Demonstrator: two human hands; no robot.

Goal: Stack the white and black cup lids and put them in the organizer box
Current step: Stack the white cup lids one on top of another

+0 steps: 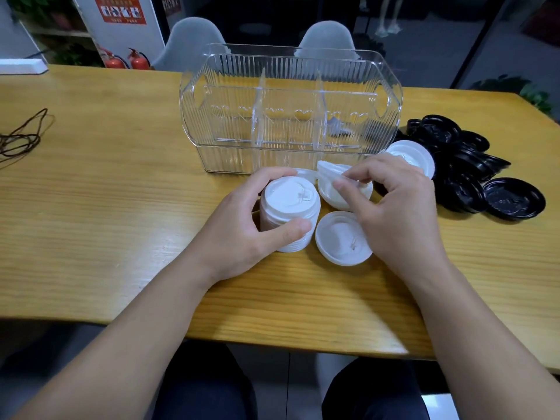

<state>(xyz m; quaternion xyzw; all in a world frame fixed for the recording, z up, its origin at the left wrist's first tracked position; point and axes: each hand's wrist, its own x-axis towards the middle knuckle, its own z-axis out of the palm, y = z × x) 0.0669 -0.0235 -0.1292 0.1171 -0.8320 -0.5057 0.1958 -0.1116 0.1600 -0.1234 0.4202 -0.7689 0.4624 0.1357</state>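
White lids are mid-stacking: the left hand (242, 219) wraps the white stack (288, 216) near the table's (91, 207) front edge, while the right hand (391, 201) pinches a loose white lid (330, 172), tilted just beside it. Next, likely seat it squarely on top. Black lids (472, 168) wait toward the right edge; the organizer box (291, 110) stands behind.
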